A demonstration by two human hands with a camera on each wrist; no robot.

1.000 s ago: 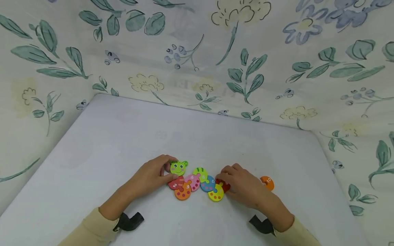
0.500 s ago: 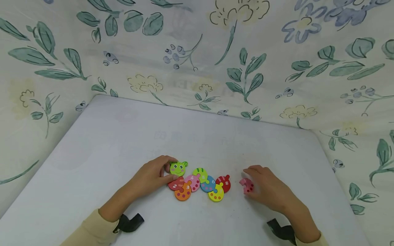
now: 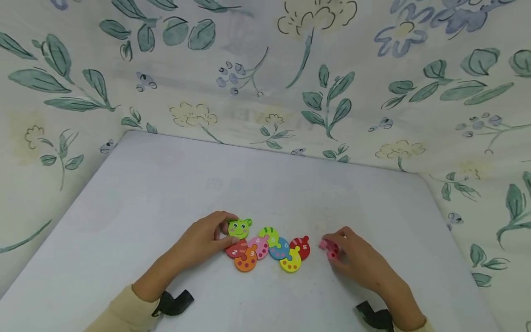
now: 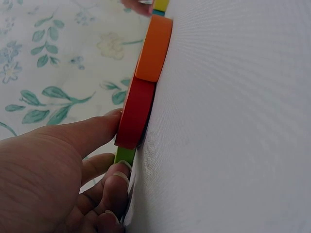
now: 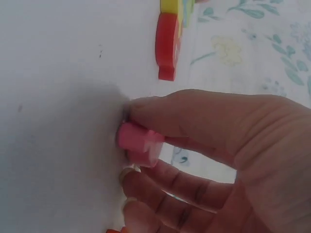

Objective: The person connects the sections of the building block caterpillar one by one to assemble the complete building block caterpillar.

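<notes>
Linked puzzle pieces form a numbered caterpillar on the white table. My left hand [image 3: 207,235] grips its green smiling head piece [image 3: 238,229], fingers at the outer edge and thumb by the red 2 piece [image 4: 135,114]. From there the chain zigzags right through the orange 3 piece [image 3: 245,262], pink, green, blue and yellow pieces to the red 8 piece [image 3: 302,251], whose knob points up. Just right of that end, my right hand [image 3: 361,260] pinches a loose pink puzzle piece [image 5: 141,143] between thumb and fingers, close over the table and apart from the chain.
A sliver of an orange-red piece [image 5: 115,230] shows below the right hand's fingers in the right wrist view; the hand hides it in the head view. White table [image 3: 186,175] lies all around, with flower-patterned cloth [image 3: 265,69] behind it. Black straps [image 3: 176,303] circle both wrists.
My right hand left the red 8 piece, moved right and took hold of the pink piece. Since then it has turned the piece and shifted slightly left. The left hand stays on the head piece.
</notes>
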